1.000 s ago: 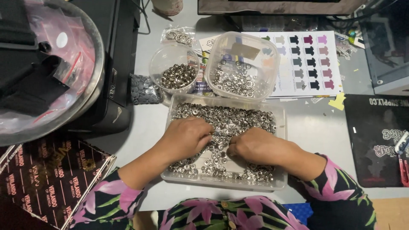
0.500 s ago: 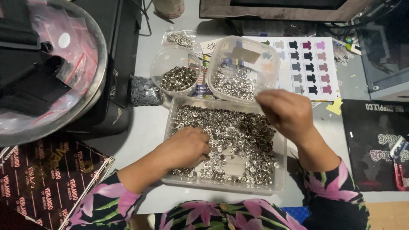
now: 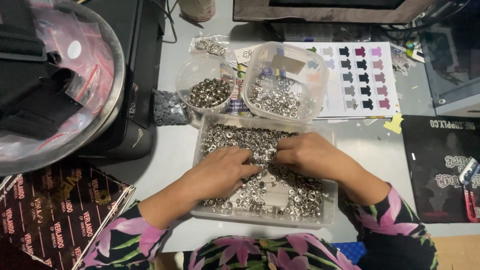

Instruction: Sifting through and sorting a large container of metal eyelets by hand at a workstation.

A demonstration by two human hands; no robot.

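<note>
Landmark: clear rectangular tray (image 3: 327,220) at centre of the grey desk (image 3: 170,145), filled w/ small silver metal rings (image 3: 300,192).

Left hand (image 3: 220,172): palm down inside tray, left half, resting on the rings; fingers curled toward tray centre. Whether it pinches any ring cannot be told, fingertips hidden.

Right hand (image 3: 307,155): palm down inside tray, right half, fingertips on the rings and close to the left hand's at tray centre. Grip likewise cannot be told.

Behind tray, left: round clear bowl (image 3: 192,75) w/ darker metal pieces. Behind tray, right: square clear tub (image 3: 315,67) w/ more silver rings, just beside the bowl. Colour chart sheet (image 3: 360,80) lies under the tub, extends right. Far left of tray: large metal bowl (image 3: 117,75) w/ plastic bags.
</note>
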